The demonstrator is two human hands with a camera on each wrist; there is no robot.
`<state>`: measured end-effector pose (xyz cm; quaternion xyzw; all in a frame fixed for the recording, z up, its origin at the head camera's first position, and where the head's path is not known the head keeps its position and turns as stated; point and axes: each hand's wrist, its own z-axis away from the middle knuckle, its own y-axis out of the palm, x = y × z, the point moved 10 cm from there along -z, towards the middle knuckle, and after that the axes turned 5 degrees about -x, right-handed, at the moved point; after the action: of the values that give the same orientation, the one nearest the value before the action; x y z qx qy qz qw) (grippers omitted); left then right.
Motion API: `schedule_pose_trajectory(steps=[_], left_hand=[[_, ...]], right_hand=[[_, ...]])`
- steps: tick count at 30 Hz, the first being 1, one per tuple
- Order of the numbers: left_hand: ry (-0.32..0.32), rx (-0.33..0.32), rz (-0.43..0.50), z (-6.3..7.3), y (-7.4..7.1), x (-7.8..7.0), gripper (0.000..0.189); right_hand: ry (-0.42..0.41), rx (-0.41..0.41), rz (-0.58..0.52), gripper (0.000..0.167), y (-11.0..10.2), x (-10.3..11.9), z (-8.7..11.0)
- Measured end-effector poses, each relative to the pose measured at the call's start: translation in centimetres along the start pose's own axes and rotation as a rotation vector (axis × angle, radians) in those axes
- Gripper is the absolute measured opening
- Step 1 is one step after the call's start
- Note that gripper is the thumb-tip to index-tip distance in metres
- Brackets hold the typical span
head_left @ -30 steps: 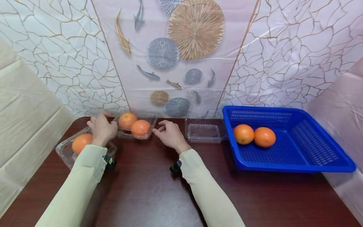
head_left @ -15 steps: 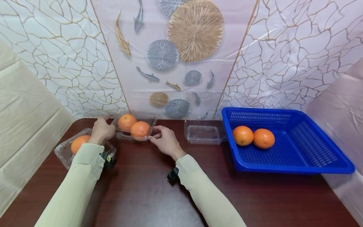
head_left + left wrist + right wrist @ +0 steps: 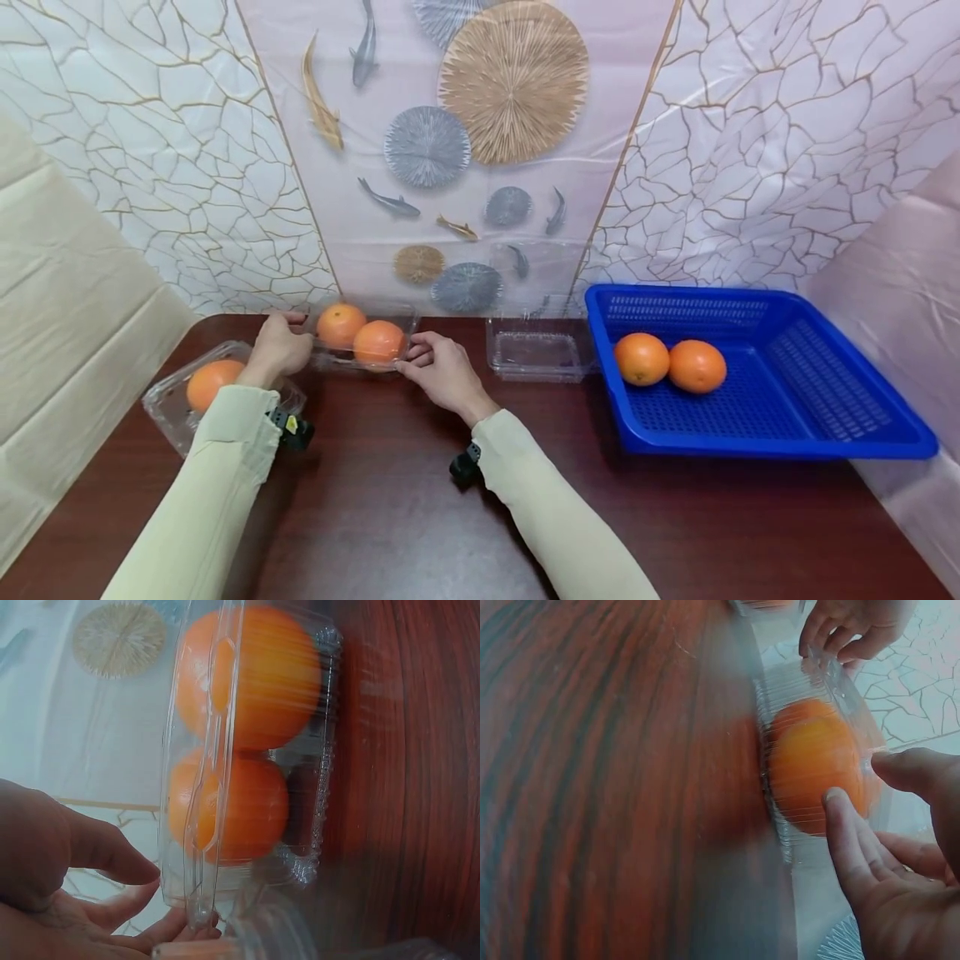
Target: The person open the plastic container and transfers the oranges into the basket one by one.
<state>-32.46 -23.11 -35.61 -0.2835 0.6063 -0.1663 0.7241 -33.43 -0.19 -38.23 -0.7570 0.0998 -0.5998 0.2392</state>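
Observation:
A clear plastic clamshell box (image 3: 351,360) with two oranges (image 3: 259,679) inside sits between the two hands at the back of the table, its lid down over them. My left hand (image 3: 281,343) holds its left end, with the thumb and fingers at the rim in the left wrist view. At the opposite end, my right hand (image 3: 447,372) pinches the near right corner between thumb and fingers. Left of the left hand, another clear box (image 3: 168,402) holds an orange (image 3: 213,384); the left forearm hides part of that box.
An open clear box (image 3: 534,357) stands at the back, its raised lid against the patterned backdrop (image 3: 420,217). Right of it, a blue plastic basket (image 3: 780,446) holds two oranges (image 3: 697,367). The brown table (image 3: 375,500) ends at the backdrop.
My right hand has closed in on the box's right corner and taken hold. Over the last half second the box with two oranges has shifted slightly right, both hands moving with it.

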Motion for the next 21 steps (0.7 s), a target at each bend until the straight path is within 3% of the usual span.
schedule_pose_trajectory(steps=[13,21], left_hand=[[0.058,0.030,-0.055,0.9,1.2,-0.9,0.049],[0.062,0.032,-0.005,1.6,2.2,-1.4,0.049]], right_hand=[[0.031,0.022,0.047,0.049,-2.0,-0.5,0.8],[0.027,0.028,0.087,0.049,-3.5,-0.7,1.4]])
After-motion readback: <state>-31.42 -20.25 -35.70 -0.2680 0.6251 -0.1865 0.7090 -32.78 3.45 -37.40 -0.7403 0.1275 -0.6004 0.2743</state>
